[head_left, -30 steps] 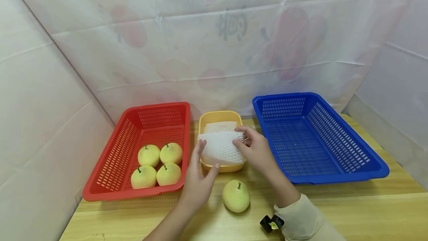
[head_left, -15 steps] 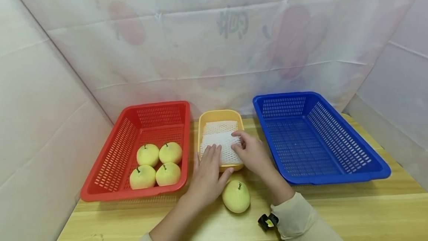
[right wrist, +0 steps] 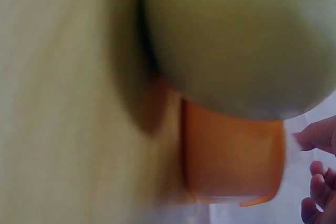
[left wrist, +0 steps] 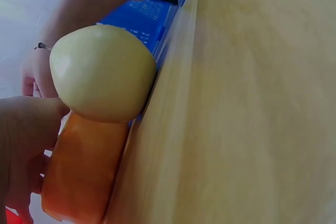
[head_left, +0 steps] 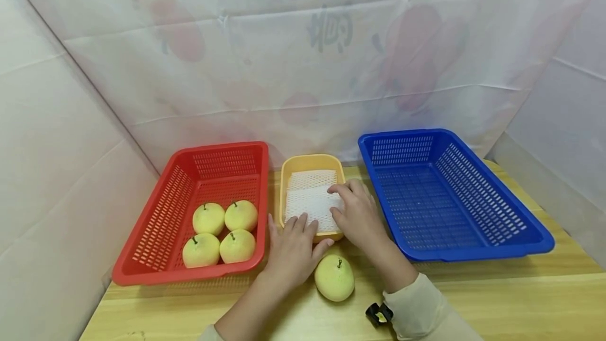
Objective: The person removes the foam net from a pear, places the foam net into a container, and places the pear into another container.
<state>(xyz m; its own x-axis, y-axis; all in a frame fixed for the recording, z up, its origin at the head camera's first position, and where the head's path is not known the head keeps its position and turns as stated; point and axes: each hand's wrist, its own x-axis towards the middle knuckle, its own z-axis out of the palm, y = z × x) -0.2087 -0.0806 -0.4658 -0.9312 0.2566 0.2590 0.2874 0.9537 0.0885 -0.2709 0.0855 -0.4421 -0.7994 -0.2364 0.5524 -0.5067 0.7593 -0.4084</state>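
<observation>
White foam net sleeves [head_left: 310,201] lie flat in a small yellow box [head_left: 312,161] in the head view. My left hand [head_left: 291,254] rests at the box's near edge, its extended fingertips on the near part of the sleeves. Over the box's right side is my right hand [head_left: 360,214], index finger and thumb apart and bent toward the sleeves; whether they touch is unclear. A yellow-green pear [head_left: 334,278] sits on the table between my wrists. Both wrist views show this pear [left wrist: 102,74] large, in front of the box [right wrist: 233,156], which looks orange there.
A red basket [head_left: 191,279] with several pears [head_left: 208,219] stands left of the box. To the right is a blue basket [head_left: 426,204] with a bare mesh floor. A white cloth [head_left: 284,67] hangs behind the wooden table [head_left: 521,299].
The upper foam net sleeve, held raised between both hands a second ago, now lies flat in the box. My left fingers came down onto it, then slid back; my right fingers moved slightly off.
</observation>
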